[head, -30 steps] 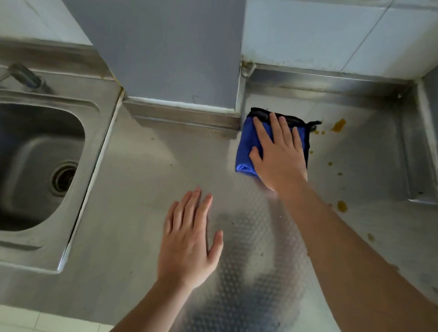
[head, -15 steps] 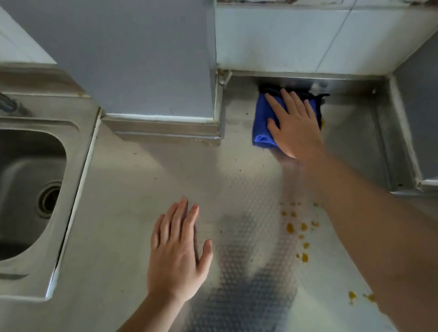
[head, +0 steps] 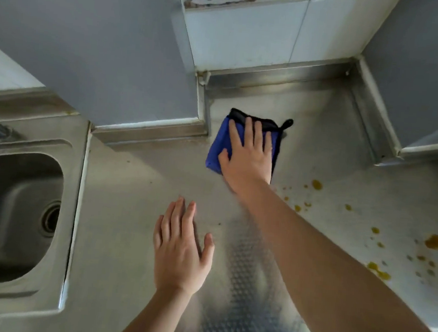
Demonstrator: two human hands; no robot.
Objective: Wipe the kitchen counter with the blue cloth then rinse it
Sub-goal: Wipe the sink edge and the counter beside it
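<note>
Head view. Right hand (head: 247, 155) flat on blue cloth (head: 218, 150), fingers straight and spread, pressing not gripping; likely so the palm's load goes across the folded pad for wiping. Cloth on tabletop (head: 130, 211) near the back recess, just right of the grey wall corner (head: 200, 117); black hem and loop toward the wall. Left hand (head: 180, 249) flat on tabletop nearer the body, fingers extended, holding nothing; probably a brace for the reach. Orange spills (head: 437, 242) to the right, unwiped, well apart from cloth. Sink (head: 70, 206) at far left, set for the rinse; wiping judged partway.
</note>
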